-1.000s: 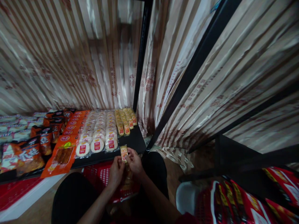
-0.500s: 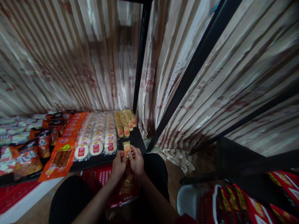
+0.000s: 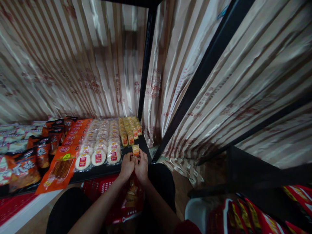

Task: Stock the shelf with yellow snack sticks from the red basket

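Observation:
A small yellow snack packet [image 3: 136, 149] with an orange-red label stands up out of my fingertips, just in front of the shelf. My left hand [image 3: 128, 166] is closed at its lower left side, fingers pinched together. Closed round its lower right side is my right hand [image 3: 141, 165], touching the left. The packet's bottom is hidden by my fingers. Beyond it, rows of matching yellow packets [image 3: 129, 130] lie at the shelf's right end. White round crackers in clear wrappers [image 3: 98, 156] fill the rows to their left.
Orange flat snack bags [image 3: 59, 169] and dark-and-orange bags [image 3: 24, 170] line the shelf's left. Below my arms sits a red basket [image 3: 97, 186] holding packets. A black post [image 3: 180, 120] slants up at right. Red packages [image 3: 243, 214] and a pale stool-like object [image 3: 195, 208] are lower right.
Both hands have come closer together and shifted slightly right. The packet moved a little up and right with them, and more of it is covered by my fingers.

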A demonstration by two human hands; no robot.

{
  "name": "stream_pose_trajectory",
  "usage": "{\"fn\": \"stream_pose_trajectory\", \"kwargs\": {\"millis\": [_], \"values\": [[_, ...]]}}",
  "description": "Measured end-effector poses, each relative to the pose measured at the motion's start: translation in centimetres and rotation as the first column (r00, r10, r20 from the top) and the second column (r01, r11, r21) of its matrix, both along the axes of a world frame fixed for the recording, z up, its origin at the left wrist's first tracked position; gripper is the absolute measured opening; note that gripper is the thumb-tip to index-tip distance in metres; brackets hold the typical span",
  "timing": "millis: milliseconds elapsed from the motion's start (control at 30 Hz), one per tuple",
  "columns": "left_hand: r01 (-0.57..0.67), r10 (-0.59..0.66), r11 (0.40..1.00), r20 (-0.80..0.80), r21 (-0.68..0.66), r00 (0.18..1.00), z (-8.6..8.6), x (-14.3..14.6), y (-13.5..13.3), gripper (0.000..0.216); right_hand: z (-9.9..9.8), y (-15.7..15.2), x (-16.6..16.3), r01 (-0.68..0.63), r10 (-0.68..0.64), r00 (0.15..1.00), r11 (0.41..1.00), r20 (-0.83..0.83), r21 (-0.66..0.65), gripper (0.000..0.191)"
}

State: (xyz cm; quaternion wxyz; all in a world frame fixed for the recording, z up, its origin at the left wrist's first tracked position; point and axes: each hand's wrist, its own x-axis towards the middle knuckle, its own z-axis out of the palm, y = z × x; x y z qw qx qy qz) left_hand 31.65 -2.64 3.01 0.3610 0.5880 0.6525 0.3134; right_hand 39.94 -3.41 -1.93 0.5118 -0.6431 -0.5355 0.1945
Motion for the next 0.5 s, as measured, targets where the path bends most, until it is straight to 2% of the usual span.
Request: {"fn": "stream_pose_trajectory", "kwargs": {"millis": [200, 500], "values": [[0.013, -0.013, 1.0, 0.028, -0.001, 1.0, 0.4, 1.3, 1.3, 0.035, -0.5, 2.0, 0.4, 0.041, -0.041, 0.998, 0.999, -0.045, -0.01, 0.05], [-0.03, 0.032, 0.999, 0.052, -0.045, 0.998, 0.3, 3.0, 3.5, 0.039, -1.6, 4.9, 1.0, 0.087, -0.088, 0.996, 0.996, -0.034, -0.037, 0.053]]}}
